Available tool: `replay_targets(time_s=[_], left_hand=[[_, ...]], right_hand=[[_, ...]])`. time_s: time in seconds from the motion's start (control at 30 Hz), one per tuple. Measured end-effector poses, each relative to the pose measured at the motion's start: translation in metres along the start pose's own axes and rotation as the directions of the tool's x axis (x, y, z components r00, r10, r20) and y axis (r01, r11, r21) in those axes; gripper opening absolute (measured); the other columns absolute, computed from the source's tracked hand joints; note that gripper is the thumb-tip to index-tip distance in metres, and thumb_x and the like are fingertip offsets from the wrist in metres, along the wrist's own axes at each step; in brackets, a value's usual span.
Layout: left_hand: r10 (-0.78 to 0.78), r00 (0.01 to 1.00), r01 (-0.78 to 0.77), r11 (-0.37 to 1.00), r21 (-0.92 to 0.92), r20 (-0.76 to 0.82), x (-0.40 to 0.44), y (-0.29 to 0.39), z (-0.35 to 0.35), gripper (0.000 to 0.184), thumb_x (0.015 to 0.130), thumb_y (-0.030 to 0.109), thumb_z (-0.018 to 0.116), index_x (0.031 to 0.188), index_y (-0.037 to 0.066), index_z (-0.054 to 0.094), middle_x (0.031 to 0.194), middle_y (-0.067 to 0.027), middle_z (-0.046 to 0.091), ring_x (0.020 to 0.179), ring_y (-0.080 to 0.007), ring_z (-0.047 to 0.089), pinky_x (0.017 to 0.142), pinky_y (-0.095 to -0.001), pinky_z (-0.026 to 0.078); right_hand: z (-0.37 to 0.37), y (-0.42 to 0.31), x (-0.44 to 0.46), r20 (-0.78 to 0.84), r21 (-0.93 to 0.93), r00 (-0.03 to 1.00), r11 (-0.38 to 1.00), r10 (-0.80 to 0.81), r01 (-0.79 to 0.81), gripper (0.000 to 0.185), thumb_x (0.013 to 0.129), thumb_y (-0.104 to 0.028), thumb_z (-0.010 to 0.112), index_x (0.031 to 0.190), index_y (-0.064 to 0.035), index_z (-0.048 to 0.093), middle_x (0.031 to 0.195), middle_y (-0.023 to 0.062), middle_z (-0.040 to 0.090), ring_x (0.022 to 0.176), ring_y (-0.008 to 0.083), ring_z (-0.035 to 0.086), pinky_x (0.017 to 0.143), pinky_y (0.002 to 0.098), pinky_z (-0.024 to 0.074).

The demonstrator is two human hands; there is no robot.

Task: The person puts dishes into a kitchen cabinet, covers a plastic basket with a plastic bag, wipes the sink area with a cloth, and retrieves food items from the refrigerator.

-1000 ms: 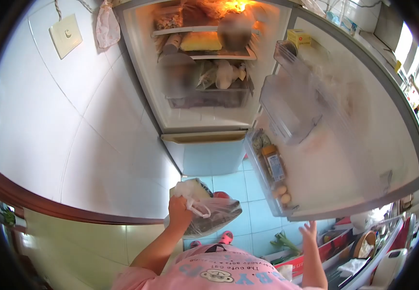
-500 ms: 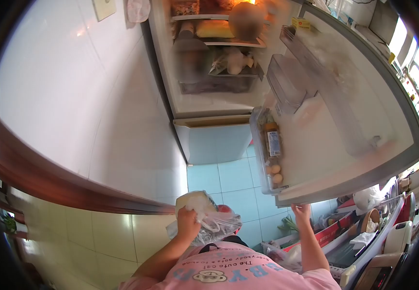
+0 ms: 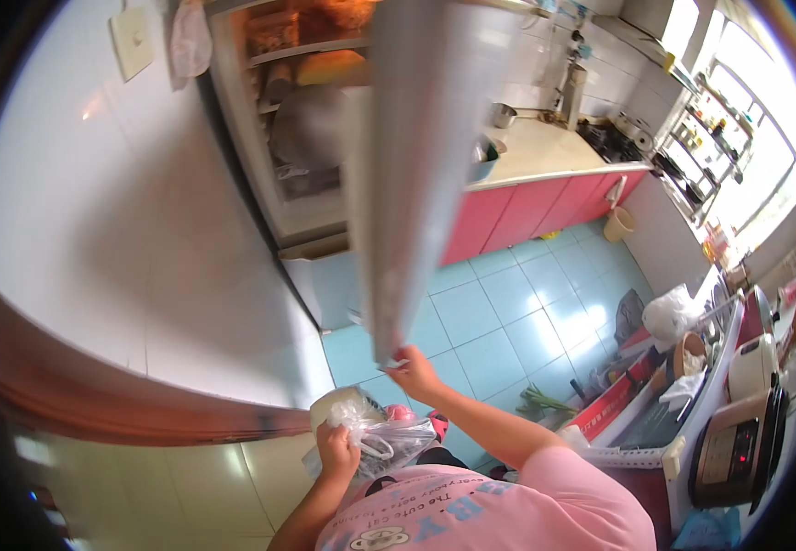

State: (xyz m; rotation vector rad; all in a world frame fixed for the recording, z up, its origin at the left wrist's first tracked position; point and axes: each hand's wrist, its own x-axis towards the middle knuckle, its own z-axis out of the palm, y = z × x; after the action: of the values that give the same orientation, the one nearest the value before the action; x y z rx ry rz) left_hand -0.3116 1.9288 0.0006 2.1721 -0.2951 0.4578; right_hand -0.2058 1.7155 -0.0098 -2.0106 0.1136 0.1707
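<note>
My left hand [image 3: 336, 450] is closed around the gathered top of a clear plastic bag [image 3: 400, 439], held low in front of my body. A pale, rounded item [image 3: 329, 405] shows at the bag's far side; its kind I cannot make out. My right hand [image 3: 414, 375] grips the lower corner of the refrigerator door [image 3: 407, 184], which stands partly open, nearly edge-on to me and blurred. Behind it, the refrigerator's lit shelves [image 3: 304, 50] hold food, with a blurred round shape [image 3: 308, 129] in front of them.
A white wall [image 3: 132, 239] rises on the left. Beyond the door stands a counter [image 3: 545, 151] with a gas stove [image 3: 614, 142] over red cabinets [image 3: 526, 211]. At right are a rice cooker [image 3: 738, 450], a rack with a white bag [image 3: 671, 315], and green onions [image 3: 545, 401] near the floor.
My right hand has swung the refrigerator door leftward, partly covering the shelves and revealing the counter behind. My left hand still holds the plastic bag, now slightly lower and further left in view.
</note>
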Motion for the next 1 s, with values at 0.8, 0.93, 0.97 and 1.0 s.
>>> replay_targets(time_s=[0.8, 0.93, 0.97, 1.0], left_hand=[[0.181, 0.944, -0.171, 0.984, -0.06, 0.277, 0.209, 0.068, 0.234, 0.012, 0.071, 0.007, 0.059, 0.081, 0.002, 0.061, 0.081, -0.0169, 0.06, 0.08, -0.039, 0.056, 0.074, -0.0464, 0.041], [0.287, 0.923, -0.28, 0.958, -0.066, 0.257, 0.279, 0.13, 0.316, 0.015, 0.062, 0.002, 0.057, 0.077, 0.002, 0.059, 0.076, -0.0168, 0.059, 0.076, -0.0393, 0.055, 0.068, -0.0459, 0.041], [0.313, 0.911, -0.295, 0.95, -0.107, 0.269, 0.295, 0.139, 0.338, 0.016, 0.061, 0.001, 0.056, 0.077, 0.003, 0.059, 0.075, -0.0168, 0.058, 0.075, -0.0395, 0.055, 0.067, -0.046, 0.041], [0.331, 0.899, -0.3, 0.942, -0.147, 0.286, 0.308, 0.146, 0.352, 0.018, 0.06, 0.0, 0.055, 0.077, 0.003, 0.058, 0.074, -0.0168, 0.058, 0.074, -0.0397, 0.054, 0.065, -0.0461, 0.041]], right_hand=[[-0.313, 0.139, -0.037, -0.132, -0.051, 0.98, 0.986, 0.151, -0.159, 0.018, 0.084, -0.013, 0.062, 0.098, -0.0006, 0.064, 0.091, 0.0148, 0.065, 0.082, 0.0255, 0.065, 0.071, 0.0339, 0.0514], [-0.39, 0.164, -0.001, -0.182, -0.047, 0.979, 0.994, 0.092, -0.103, 0.02, 0.084, -0.013, 0.062, 0.1, 0.0004, 0.063, 0.092, 0.0156, 0.065, 0.083, 0.0282, 0.064, 0.072, 0.0365, 0.0508], [-0.413, 0.16, 0.013, -0.19, -0.073, 0.98, 0.995, 0.053, -0.068, 0.021, 0.084, -0.013, 0.062, 0.1, 0.0003, 0.062, 0.092, 0.0158, 0.065, 0.085, 0.0294, 0.063, 0.073, 0.0374, 0.0503], [-0.428, 0.151, 0.025, -0.191, -0.098, 0.981, 0.994, 0.02, -0.039, 0.021, 0.084, -0.013, 0.062, 0.101, 0.0003, 0.062, 0.092, 0.016, 0.064, 0.086, 0.0306, 0.063, 0.074, 0.0383, 0.0498]])
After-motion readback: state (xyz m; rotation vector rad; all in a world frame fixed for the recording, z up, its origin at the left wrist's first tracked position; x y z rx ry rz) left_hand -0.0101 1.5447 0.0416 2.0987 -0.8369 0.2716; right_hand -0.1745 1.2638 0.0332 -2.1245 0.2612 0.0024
